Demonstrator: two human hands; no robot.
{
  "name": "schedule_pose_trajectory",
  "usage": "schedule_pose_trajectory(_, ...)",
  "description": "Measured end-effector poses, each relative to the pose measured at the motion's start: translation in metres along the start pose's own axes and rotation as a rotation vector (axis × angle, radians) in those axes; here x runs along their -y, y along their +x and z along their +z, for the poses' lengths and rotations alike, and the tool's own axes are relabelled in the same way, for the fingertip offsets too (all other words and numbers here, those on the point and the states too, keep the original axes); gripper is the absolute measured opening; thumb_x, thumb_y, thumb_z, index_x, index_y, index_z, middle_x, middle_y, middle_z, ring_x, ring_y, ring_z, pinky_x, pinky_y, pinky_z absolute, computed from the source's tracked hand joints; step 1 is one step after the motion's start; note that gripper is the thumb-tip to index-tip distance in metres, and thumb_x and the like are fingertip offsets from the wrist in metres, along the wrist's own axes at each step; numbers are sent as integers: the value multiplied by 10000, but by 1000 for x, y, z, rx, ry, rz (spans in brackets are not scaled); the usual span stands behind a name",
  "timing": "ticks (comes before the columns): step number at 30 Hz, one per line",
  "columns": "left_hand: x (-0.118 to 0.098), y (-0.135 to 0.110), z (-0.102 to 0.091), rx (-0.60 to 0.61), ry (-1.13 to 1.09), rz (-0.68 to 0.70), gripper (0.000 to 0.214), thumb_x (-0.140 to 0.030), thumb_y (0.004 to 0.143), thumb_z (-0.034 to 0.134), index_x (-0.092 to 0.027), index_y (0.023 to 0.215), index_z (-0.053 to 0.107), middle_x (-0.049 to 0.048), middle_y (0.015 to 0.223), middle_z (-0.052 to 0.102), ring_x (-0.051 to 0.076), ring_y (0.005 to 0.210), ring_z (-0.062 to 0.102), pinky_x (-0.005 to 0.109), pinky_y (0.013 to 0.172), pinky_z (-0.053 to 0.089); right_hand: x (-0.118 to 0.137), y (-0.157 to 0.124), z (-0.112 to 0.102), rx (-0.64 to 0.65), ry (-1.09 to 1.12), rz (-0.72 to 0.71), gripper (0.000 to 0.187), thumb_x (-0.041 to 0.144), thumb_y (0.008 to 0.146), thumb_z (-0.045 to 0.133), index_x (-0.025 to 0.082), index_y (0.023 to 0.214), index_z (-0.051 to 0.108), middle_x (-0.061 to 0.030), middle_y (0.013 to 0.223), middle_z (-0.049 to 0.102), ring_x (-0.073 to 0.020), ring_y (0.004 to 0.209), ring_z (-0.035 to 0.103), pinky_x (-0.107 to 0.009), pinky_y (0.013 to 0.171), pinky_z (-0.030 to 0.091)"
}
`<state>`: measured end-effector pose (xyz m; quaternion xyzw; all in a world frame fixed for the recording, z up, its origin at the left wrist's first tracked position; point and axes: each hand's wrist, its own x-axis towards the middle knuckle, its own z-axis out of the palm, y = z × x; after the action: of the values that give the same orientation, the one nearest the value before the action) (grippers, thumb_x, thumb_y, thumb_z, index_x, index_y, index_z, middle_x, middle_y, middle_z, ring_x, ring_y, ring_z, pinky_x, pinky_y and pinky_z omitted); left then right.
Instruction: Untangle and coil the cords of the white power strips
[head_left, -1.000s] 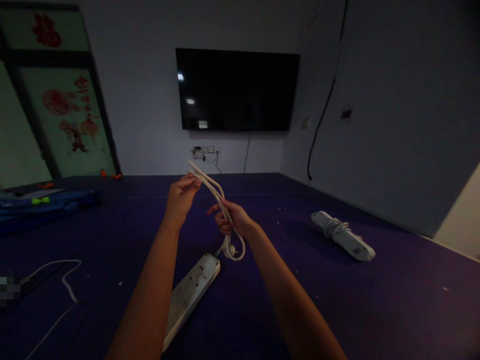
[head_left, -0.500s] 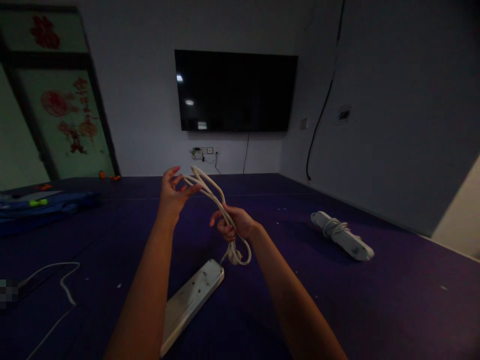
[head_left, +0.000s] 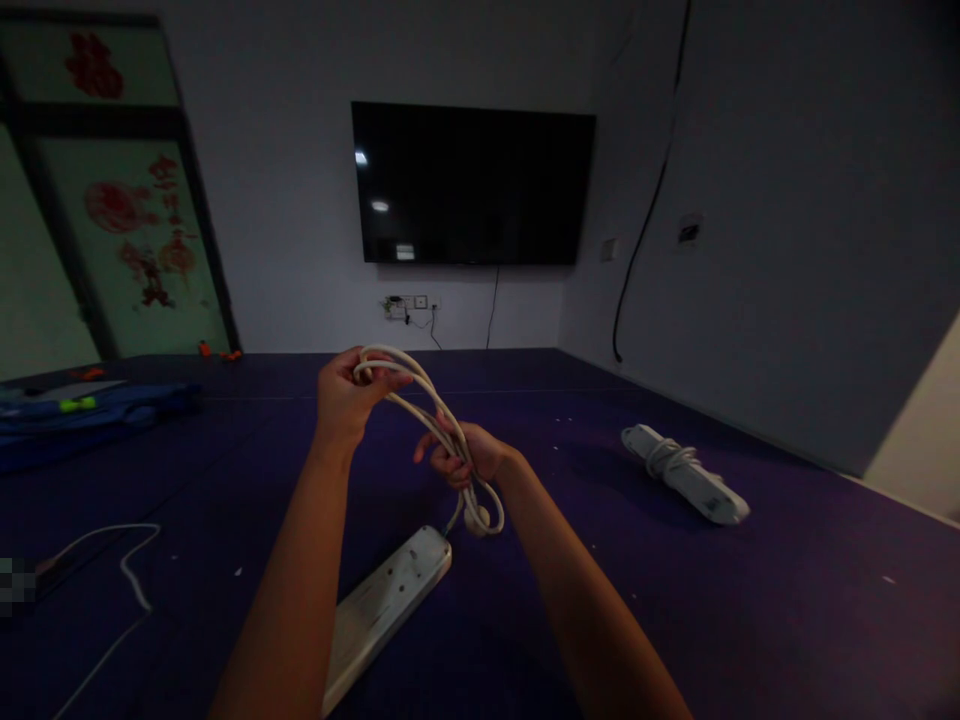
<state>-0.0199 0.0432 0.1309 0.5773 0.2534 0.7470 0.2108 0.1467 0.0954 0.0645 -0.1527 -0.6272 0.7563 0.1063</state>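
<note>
A white power strip (head_left: 382, 605) lies on the purple floor (head_left: 750, 620) in front of me, its white cord (head_left: 420, 405) gathered into long loops above it. My left hand (head_left: 346, 398) is closed round the upper end of the loops. Lower and to the right, my right hand (head_left: 465, 455) grips the same bundle near its middle. The bottom loop and the plug (head_left: 478, 518) dangle just above the strip's far end.
A second white power strip (head_left: 686, 474) with its cord wrapped round it lies to the right near the wall. A loose white cable (head_left: 127, 560) trails at the left. Blue items (head_left: 82, 410) sit at the far left. A dark TV (head_left: 472, 185) hangs on the far wall.
My left hand had spread its fingers half a second ago and has closed again on the top of the loops, which now curve over. The right hand has sunk slightly.
</note>
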Motion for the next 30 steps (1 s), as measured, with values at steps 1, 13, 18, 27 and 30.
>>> schedule_pose_trajectory(1,0,0,1,-29,15,-2,249,-174,456,796,-177,510,553,-79,477,430,40,424,374,176,407,323,0,0,0,-7,10,-10,621,560,891,88,122,892,529,83,421,308,-45,298,146,-172,304,216)
schedule_pose_trajectory(13,-10,3,-4,-126,-171,-492,372,-182,614,692,-185,428,370,-103,290,235,48,271,297,194,349,301,-12,7,4,-352,-142,-265,390,499,683,663,163,772,489,135,437,277,-6,310,195,-138,301,190)
schedule_pose_trajectory(18,-25,3,-11,-50,-491,-733,390,-142,742,559,-181,435,321,-70,304,322,62,294,360,207,423,375,-13,12,7,-434,-178,-300,414,533,689,636,185,703,412,134,441,276,-1,317,208,-127,307,185)
schedule_pose_trajectory(27,-23,6,-6,-247,-800,-765,295,-273,861,475,-139,611,558,26,636,659,78,450,542,225,504,433,-18,30,12,-639,-282,-414,425,589,715,544,213,709,345,133,464,268,-18,308,231,-149,297,231)
schedule_pose_trajectory(30,-21,4,-1,-256,-825,-690,237,-248,879,434,-117,803,616,72,842,690,94,578,605,230,579,466,-22,39,9,-748,-357,-429,392,573,745,496,212,699,352,123,470,279,-27,309,243,-165,309,235)
